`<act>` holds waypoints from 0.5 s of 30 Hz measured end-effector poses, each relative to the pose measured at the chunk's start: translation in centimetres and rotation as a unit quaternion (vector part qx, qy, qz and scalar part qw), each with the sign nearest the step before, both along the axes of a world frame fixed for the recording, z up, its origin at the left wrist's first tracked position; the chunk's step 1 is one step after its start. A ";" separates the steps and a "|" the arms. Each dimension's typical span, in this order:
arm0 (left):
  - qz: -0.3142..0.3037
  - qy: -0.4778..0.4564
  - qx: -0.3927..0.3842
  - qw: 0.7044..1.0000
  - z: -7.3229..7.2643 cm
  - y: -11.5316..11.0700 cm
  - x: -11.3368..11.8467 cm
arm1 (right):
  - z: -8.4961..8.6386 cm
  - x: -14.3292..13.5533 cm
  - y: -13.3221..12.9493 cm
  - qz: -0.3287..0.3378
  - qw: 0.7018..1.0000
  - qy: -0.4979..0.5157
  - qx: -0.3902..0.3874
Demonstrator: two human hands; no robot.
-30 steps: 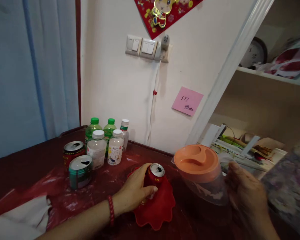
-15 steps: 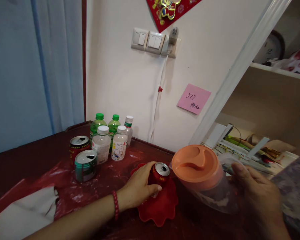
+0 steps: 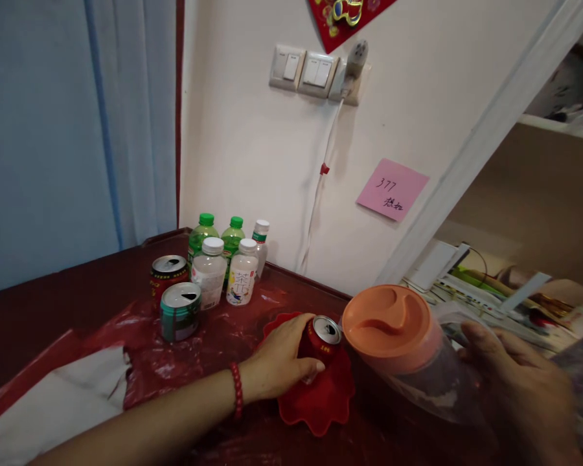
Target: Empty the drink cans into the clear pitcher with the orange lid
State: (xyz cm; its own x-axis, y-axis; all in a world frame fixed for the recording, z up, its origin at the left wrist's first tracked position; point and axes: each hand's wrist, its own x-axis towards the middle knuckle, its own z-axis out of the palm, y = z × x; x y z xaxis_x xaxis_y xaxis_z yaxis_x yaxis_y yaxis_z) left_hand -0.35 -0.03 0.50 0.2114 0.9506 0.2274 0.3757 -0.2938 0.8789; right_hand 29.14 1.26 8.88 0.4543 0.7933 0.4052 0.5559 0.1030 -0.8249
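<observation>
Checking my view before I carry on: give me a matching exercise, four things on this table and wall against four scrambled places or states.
Things:
1. Orange-lidded pitcher
2. Teal can
3. Red scalloped dish
4. Pink sticky note

Places or states:
A. In front of the black-banded can
B. Stuck to the wall
C. Tilted, its handle in the right hand
D. Below the left hand, which grips the red drink can

Pairs: 1-C, 2-A, 3-D, 4-B

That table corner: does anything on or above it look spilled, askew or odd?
The orange-lidded plastic pitcher stands out: the right hand holds it tilted, not upright, near the opened red can in the left hand. I see no spill. The red plastic sheet also lies crumpled on the table.
</observation>
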 end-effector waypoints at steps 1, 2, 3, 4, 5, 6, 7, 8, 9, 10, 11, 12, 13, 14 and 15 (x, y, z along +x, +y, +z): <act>0.003 0.004 -0.002 1.000 0.0 0.0 0.0 | 0.2 -0.1 -0.1 -0.006 1.000 -0.007 -0.007; 0.005 0.008 -0.005 1.000 0.0 -0.1 0.0 | 0.3 -0.3 -0.3 -0.012 1.000 -0.014 -0.015; 0.007 0.011 -0.006 1.000 0.1 -0.1 0.0 | 0.4 -0.5 -0.4 -0.018 0.999 -0.020 -0.023; 0.008 0.015 -0.006 1.000 0.1 -0.1 0.0 | 0.6 -0.7 -0.5 -0.023 0.999 -0.026 -0.030; 0.009 0.018 -0.006 1.000 0.2 -0.2 0.0 | 0.7 -0.8 -0.6 -0.028 0.998 -0.033 -0.035; 0.010 0.022 -0.005 1.000 0.2 -0.2 0.0 | 0.7 -0.9 -0.6 -0.030 0.998 -0.045 -0.036; 0.010 0.026 -0.003 1.000 0.3 -0.3 0.0 | 0.7 -0.9 -0.6 -0.030 0.997 -0.056 -0.037; 0.010 0.030 -0.003 0.999 0.3 -0.3 0.0 | 0.7 -0.8 -0.6 -0.029 0.997 -0.062 -0.037; 0.010 0.035 -0.003 0.999 0.3 -0.3 0.0 | 0.7 -0.6 -0.5 -0.027 0.997 -0.066 -0.039; 0.010 0.040 -0.004 0.999 0.4 -0.3 0.0 | 0.7 -0.4 -0.3 -0.026 0.996 -0.068 -0.043; 0.009 0.044 -0.006 0.999 0.4 -0.3 -0.1 | 0.6 -0.3 -0.2 -0.026 0.996 -0.070 -0.049; 0.008 0.047 -0.007 0.999 0.4 -0.3 0.0 | 0.6 -0.2 -0.2 -0.029 0.995 -0.073 -0.056; 0.007 0.048 -0.009 0.999 0.4 -0.3 0.0 | 0.7 -0.2 -0.2 -0.034 0.995 -0.079 -0.059; 0.006 0.049 -0.011 0.999 0.4 -0.3 0.0 | 0.7 -0.3 -0.2 -0.036 0.994 -0.090 -0.054; 0.005 0.048 -0.010 0.999 0.4 -0.4 0.0 | 0.8 -0.5 -0.3 -0.038 0.994 -0.095 -0.045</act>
